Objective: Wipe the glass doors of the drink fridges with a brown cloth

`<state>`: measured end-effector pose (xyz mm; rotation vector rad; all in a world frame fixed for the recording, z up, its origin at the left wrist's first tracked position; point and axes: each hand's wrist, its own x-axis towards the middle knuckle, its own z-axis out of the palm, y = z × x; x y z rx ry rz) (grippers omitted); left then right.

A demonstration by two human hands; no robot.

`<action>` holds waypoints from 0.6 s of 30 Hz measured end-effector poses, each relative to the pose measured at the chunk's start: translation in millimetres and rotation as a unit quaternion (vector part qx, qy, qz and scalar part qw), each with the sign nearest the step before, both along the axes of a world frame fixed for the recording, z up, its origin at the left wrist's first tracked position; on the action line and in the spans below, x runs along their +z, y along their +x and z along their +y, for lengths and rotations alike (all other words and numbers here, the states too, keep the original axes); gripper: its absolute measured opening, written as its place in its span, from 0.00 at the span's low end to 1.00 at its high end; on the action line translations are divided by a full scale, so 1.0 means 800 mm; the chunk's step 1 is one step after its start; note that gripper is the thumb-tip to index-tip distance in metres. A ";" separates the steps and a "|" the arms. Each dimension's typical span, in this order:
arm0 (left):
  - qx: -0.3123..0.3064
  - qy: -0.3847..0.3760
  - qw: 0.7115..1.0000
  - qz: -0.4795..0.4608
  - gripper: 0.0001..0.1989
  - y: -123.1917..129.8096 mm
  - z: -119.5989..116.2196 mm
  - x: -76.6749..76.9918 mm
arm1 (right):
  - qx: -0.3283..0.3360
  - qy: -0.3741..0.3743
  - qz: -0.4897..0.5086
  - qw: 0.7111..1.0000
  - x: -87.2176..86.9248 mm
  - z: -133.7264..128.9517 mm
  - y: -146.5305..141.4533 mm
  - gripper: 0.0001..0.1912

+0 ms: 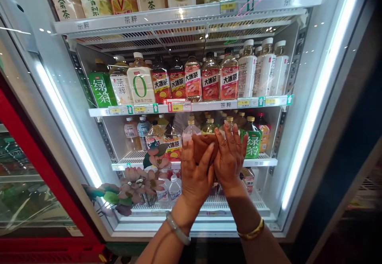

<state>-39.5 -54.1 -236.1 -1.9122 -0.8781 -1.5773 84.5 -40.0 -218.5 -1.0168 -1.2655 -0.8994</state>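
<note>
A folded brown cloth (203,148) lies against the glass door of a lit drinks fridge, at the height of the lower shelves. My left hand (195,176) presses on it, fingers pointing up and the thumb side across the cloth. Just to the right, my right hand (229,158) rests with its fingers stretched out and lying flat. Its edge meets the cloth; whether more cloth lies beneath that palm is hidden. A pale bangle (178,229) circles the left wrist, and a gold-coloured bracelet (252,231) the right.
Behind the glass, bottled teas (193,77) fill several shelves with price tags. A flower decoration (140,180) shows on the door at lower left. Bright light strips (70,121) run down both sides. At far left is a red-framed fridge (44,168).
</note>
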 end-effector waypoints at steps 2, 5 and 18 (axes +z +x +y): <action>-0.005 0.010 1.000 0.028 0.38 0.001 0.001 -0.006 | 0.004 0.011 0.006 1.000 0.000 0.000 0.000 0.29; 0.004 0.025 0.999 0.023 0.37 -0.020 0.006 0.019 | 0.012 0.001 0.002 1.000 -0.001 0.000 0.000 0.31; 0.014 -0.010 0.999 0.048 0.37 -0.011 0.003 -0.006 | 0.009 0.000 -0.012 1.000 -0.007 0.001 0.008 0.26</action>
